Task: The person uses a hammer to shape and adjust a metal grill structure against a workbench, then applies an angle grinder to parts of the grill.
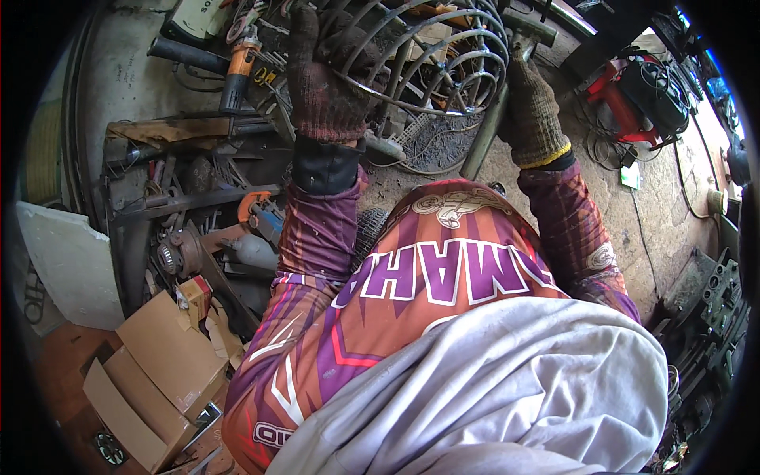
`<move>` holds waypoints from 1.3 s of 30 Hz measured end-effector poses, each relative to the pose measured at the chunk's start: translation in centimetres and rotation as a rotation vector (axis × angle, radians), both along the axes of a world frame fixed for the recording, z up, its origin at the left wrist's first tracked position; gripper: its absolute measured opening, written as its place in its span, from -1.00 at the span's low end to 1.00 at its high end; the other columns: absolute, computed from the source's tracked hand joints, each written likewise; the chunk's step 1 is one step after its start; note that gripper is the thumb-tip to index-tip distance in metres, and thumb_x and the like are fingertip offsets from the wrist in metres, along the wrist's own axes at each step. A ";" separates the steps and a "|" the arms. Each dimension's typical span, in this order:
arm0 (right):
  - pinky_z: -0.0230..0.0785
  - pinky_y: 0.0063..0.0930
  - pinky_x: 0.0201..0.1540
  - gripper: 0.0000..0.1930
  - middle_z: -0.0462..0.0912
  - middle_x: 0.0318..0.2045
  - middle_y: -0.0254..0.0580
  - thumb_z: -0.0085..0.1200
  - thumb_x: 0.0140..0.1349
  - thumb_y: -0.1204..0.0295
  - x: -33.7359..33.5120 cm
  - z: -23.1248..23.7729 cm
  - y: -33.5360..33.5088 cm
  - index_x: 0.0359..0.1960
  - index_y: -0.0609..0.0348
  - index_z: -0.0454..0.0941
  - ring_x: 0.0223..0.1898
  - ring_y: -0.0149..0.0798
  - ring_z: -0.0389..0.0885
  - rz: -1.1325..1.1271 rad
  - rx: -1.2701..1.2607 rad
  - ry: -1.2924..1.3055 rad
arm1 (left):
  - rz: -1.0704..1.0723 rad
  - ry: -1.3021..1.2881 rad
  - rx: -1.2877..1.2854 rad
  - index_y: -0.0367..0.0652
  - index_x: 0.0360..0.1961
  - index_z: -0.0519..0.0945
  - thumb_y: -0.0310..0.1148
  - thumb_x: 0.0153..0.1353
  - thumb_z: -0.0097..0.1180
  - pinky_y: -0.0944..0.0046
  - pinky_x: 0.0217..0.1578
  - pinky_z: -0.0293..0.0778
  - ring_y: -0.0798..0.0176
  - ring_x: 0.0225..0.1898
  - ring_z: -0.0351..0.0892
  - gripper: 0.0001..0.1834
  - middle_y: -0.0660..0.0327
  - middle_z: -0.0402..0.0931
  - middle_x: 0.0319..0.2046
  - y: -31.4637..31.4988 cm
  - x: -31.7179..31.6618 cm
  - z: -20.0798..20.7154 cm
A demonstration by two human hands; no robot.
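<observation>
Where the left hand, grip unclear, meets curved rods, the right hand holds a hammer pointing forward.

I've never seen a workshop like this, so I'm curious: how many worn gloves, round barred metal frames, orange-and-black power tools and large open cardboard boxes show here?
Left glove and right glove: 2
Barred metal frame: 1
Orange-and-black power tool: 1
Large open cardboard box: 1
Total: 5
</observation>
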State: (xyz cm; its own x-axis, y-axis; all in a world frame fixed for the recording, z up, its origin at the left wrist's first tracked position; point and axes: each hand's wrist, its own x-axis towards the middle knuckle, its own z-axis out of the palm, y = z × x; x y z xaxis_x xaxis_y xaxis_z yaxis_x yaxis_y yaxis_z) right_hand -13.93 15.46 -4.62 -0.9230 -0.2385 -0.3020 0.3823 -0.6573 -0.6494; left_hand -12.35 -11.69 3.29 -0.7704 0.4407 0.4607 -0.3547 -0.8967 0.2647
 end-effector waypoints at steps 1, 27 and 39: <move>0.54 -0.23 -0.14 -0.46 0.61 -0.13 0.01 0.24 0.07 0.43 0.3 0.6 0.1 0.15 0.12 0.42 -0.13 0.06 0.63 0.022 0.097 0.070 | -0.054 0.025 -0.011 -0.16 0.17 0.48 -0.09 0.45 -0.06 0.02 -0.04 0.57 0.08 0.02 0.61 -0.56 0.11 0.59 0.06 -0.1 0.0 0.1; 0.60 -0.45 -0.40 -0.65 0.65 -0.29 -0.15 0.02 0.39 0.15 2.9 3.0 0.2 -0.06 0.21 0.54 -0.43 -0.31 0.66 0.785 -0.030 0.176 | 1.320 0.260 -1.259 -0.18 -0.03 0.65 -0.30 0.31 0.22 0.35 -0.10 0.50 0.39 -0.16 0.59 -0.74 0.24 0.66 -0.11 -1.2 -0.9 5.9; 0.59 -0.45 -0.40 -0.68 0.65 -0.28 -0.15 0.07 0.38 0.22 4.0 1.2 3.1 -0.11 0.27 0.52 -0.38 -0.33 0.68 0.912 0.601 0.050 | 0.951 0.167 -1.662 -0.12 0.00 0.65 -0.19 0.30 0.24 0.32 -0.09 0.50 0.38 -0.21 0.61 -0.67 0.29 0.68 -0.21 -2.5 -0.1 7.5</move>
